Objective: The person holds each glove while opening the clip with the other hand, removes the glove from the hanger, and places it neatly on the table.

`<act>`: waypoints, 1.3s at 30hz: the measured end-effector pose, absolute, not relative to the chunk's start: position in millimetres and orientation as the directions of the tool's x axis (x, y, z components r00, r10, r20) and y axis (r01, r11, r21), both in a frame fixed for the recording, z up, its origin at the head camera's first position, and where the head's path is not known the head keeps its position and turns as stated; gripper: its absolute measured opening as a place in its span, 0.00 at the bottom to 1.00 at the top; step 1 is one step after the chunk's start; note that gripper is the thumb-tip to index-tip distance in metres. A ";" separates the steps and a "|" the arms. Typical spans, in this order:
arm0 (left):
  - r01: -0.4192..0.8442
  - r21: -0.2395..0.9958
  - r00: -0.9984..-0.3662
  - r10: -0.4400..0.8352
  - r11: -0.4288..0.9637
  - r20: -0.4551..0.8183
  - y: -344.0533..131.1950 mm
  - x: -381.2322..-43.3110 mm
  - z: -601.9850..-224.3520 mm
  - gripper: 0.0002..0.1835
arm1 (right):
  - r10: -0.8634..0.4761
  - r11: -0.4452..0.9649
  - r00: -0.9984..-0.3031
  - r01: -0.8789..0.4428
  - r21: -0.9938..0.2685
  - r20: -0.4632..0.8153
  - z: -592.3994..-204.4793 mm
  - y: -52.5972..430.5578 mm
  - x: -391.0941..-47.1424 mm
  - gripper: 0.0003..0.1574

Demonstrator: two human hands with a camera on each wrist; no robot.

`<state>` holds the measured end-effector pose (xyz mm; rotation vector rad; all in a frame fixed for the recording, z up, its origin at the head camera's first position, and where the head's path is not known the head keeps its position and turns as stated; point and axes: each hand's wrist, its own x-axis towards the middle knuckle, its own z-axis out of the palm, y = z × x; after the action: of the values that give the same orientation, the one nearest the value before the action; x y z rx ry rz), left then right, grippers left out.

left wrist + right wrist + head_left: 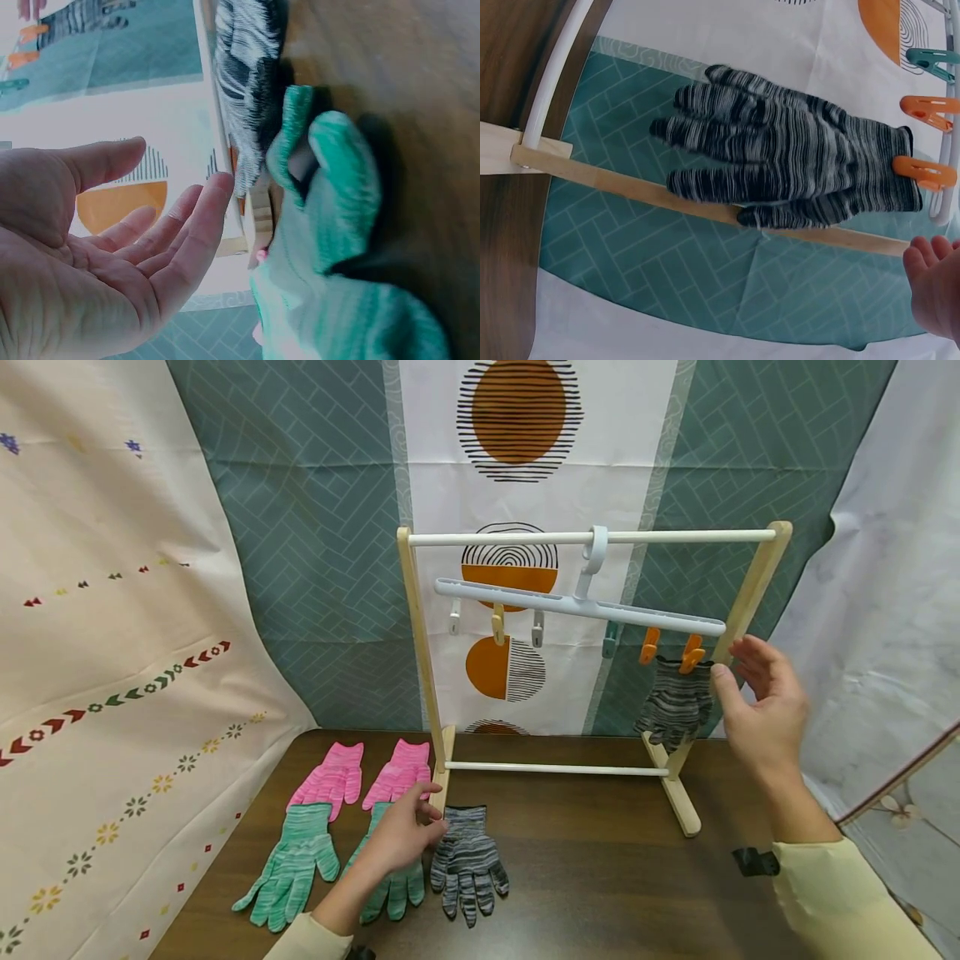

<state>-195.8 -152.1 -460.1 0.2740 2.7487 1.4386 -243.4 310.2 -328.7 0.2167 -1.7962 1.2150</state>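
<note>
A black-and-grey striped glove (677, 702) hangs by its cuff from an orange clip (692, 654) at the right end of a white hanger (577, 603). Just right of that glove is my right hand (768, 714), fingers loosely bent; the right wrist view shows it apart from the clip and holding nothing. My left hand (401, 833) hovers above the table over a green glove (396, 893), its fingers relaxed and nothing in them. A second striped glove (468, 860) lies flat beside it. In the left wrist view the palm (97, 277) is bare.
The hanger hooks over the top bar (510, 538) of a wooden-legged rack. Another orange clip (649, 646), a teal clip (611, 640), a yellow clip (498, 624) and pale clips hang without gloves. Another green glove (291, 868) and two pink gloves (330, 779) lie at the table's left.
</note>
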 end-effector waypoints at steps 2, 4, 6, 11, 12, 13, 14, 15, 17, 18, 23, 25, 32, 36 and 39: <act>0.155 0.815 -0.983 0.166 0.558 0.073 -150.6 -196.7 -458.4 0.30 | 0.315 0.499 -0.570 -0.581 -0.643 0.759 -328.4 310.6 -244.9 0.31; 0.167 0.813 -0.982 0.166 0.557 0.088 -148.9 -197.2 -455.9 0.31 | 0.297 0.495 -0.586 -0.580 -0.647 0.754 -328.5 311.0 -246.7 0.32; 0.182 0.813 -0.980 0.173 0.553 0.102 -147.2 -197.3 -453.2 0.32 | 0.279 0.491 -0.606 -0.577 -0.652 0.745 -328.8 311.2 -248.4 0.32; 0.229 0.821 -0.968 0.209 0.524 0.137 -142.0 -196.9 -445.9 0.32 | 0.244 0.493 -0.652 -0.555 -0.671 0.718 -330.2 312.2 -250.8 0.34; 0.236 0.825 -0.966 0.215 0.514 0.142 -140.7 -197.0 -444.3 0.32 | 0.242 0.496 -0.659 -0.547 -0.674 0.713 -330.3 312.5 -251.0 0.34; 0.245 0.824 -0.964 0.221 0.510 0.150 -139.5 -197.2 -442.9 0.32 | 0.240 0.497 -0.665 -0.542 -0.678 0.707 -330.3 312.9 -251.3 0.34; 0.253 0.825 -0.962 0.224 0.506 0.157 -138.2 -197.6 -441.5 0.32 | 0.239 0.500 -0.670 -0.536 -0.680 0.703 -330.5 313.5 -251.6 0.35; 0.257 0.828 -0.960 0.227 0.498 0.162 -136.6 -197.8 -439.8 0.32 | 0.240 0.505 -0.675 -0.527 -0.683 0.698 -330.6 313.9 -251.9 0.35; 0.274 0.829 -0.956 0.235 0.487 0.177 -133.8 -198.9 -437.3 0.32 | 0.241 0.502 -0.682 -0.522 -0.690 0.691 -330.6 314.4 -252.9 0.35; 0.283 0.829 -0.953 0.240 0.482 0.185 -132.3 -199.6 -436.1 0.32 | 0.239 0.507 -0.686 -0.516 -0.691 0.687 -330.4 314.3 -253.3 0.34; 0.318 0.838 -0.941 0.253 0.445 0.223 -123.7 -203.0 -429.8 0.31 | 0.221 0.518 -0.705 -0.500 -0.694 0.674 -329.9 313.9 -257.0 0.31; 0.332 0.838 -0.936 0.259 0.432 0.238 -119.8 -204.0 -427.2 0.32 | 0.211 0.516 -0.717 -0.495 -0.699 0.664 -330.0 314.1 -258.6 0.31; 0.372 0.830 -0.919 0.292 0.415 0.266 -103.3 -207.5 -417.4 0.31 | 0.187 0.451 -0.747 -0.512 -0.732 0.638 -329.8 316.2 -262.8 0.29; 0.377 0.839 -0.914 0.305 0.392 0.268 -94.2 -209.2 -411.9 0.31 | 0.196 0.392 -0.748 -0.533 -0.750 0.635 -328.2 315.6 -263.2 0.26; 0.379 0.848 -0.910 0.317 0.370 0.268 -88.3 -210.2 -408.1 0.31 | 0.206 0.369 -0.748 -0.537 -0.758 0.631 -327.0 314.2 -263.0 0.24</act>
<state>-210.2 -88.3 -408.1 0.6736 2.6489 1.6655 -263.0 314.2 -327.0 0.2854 -1.9687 1.4350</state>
